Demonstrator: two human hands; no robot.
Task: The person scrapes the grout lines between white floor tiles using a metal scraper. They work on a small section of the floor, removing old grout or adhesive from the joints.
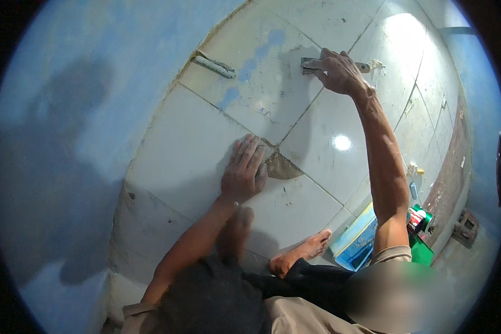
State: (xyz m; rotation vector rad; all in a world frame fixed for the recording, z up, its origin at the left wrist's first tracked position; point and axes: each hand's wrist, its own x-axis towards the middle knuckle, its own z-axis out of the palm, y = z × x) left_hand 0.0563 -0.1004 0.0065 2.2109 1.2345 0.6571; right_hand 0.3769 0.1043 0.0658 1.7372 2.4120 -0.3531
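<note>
White floor tiles (317, 137) fill the view below me, with blue paint stains (254, 58) on a tile towards the top. My left hand (244, 169) rests flat on the tiles, its fingers spread slightly, beside a broken-out patch of bare grey mortar (286, 167). Farther up and to the right, my right hand (340, 71) grips a putty knife (362, 67); its fingers press over the blade, which lies against or very near a tile, and the handle's end points right. A smear of whitish paste (376, 64) is just past the handle.
A light blue wall (79, 125) runs along the left. A rolled, paste-coated piece (215, 67) lies near its base. At the lower right stand a blue plastic container (355, 246), a green can (428, 218) and a brick-like block (466, 227). My bare foot (304, 252) is close to the container.
</note>
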